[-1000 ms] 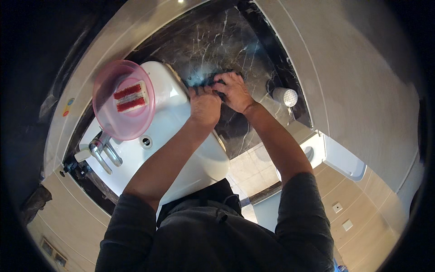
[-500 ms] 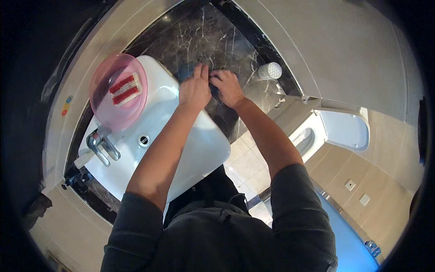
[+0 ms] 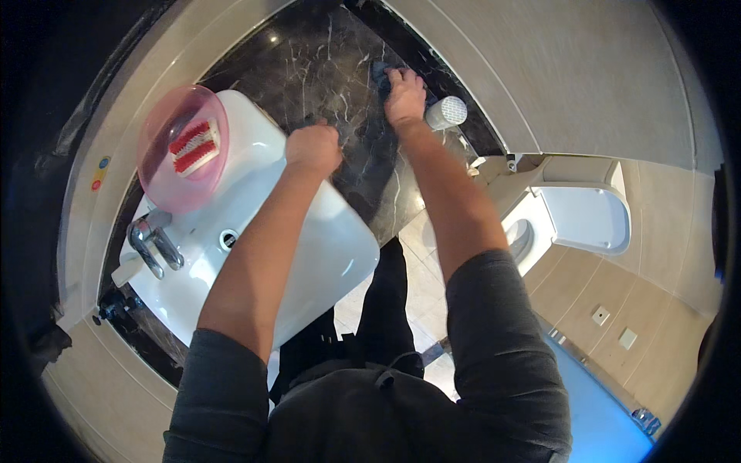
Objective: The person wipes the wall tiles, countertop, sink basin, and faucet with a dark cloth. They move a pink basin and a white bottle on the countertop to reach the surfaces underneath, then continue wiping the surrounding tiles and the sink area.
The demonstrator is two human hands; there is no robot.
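My right hand presses a dark blue cloth onto the dark marble countertop, close to its black far edge. The cloth sticks out by the fingertips; the rest lies under the hand. My left hand is closed, knuckles up, over the counter beside the white sink. Its fingers are curled under, so whatever they hold, if anything, is hidden. Just right of my right hand stands a white cylindrical container with a patterned top.
At the sink's left rim sits a pink basin holding a red-and-white striped brush or sponge. A chrome faucet stands nearby. To the right is a toilet with its lid raised.
My right hand has moved away from me with the cloth, toward the counter's far edge. My left hand has drawn back toward the sink, its fingers now curled in.
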